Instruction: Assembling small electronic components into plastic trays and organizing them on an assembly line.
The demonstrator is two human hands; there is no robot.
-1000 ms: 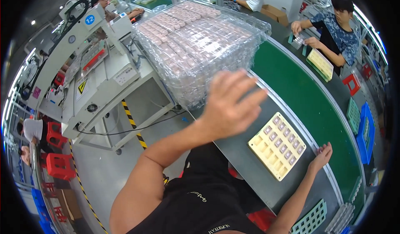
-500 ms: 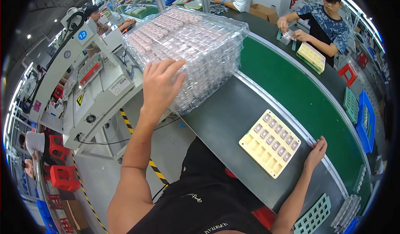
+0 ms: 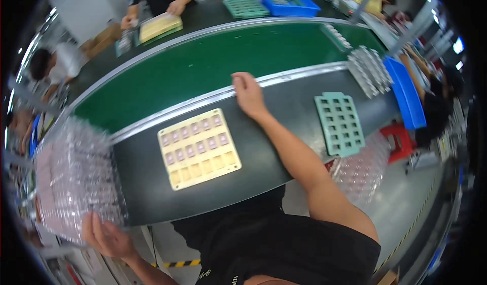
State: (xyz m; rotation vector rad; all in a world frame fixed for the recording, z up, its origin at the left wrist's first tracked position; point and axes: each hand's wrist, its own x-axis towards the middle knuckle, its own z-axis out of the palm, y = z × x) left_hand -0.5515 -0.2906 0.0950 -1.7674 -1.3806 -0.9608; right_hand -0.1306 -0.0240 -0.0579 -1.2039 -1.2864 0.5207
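Observation:
At the lower left, my left hand (image 3: pixel 105 238), fingers apart, is against the near side of a tall stack of clear plastic trays (image 3: pixel 83 168) with pinkish pieces in them. My right hand (image 3: pixel 248 96) lies at the metal rail of the bench, fingers loosely bent and nothing seen in them. Between my hands, a cream-coloured fixture plate (image 3: pixel 203 176) rests flat on the dark bench. Its two far rows hold small pinkish pieces (image 3: pixel 190 149); the pockets of the near row show bare.
A green slotted tray (image 3: pixel 339 122) lies right of my forearm, with grey trays (image 3: pixel 369 72) and a blue bin (image 3: pixel 407 95) beyond. A green conveyor (image 3: pixel 203 62) runs past the rail. Across it, a co-worker's hands (image 3: pixel 176 6) are beside another cream plate (image 3: pixel 158 27).
The view has swung to the right, bringing the green tray and blue bin further in. My left hand has gone from the stack's top edge to its near side; my right stays by the rail.

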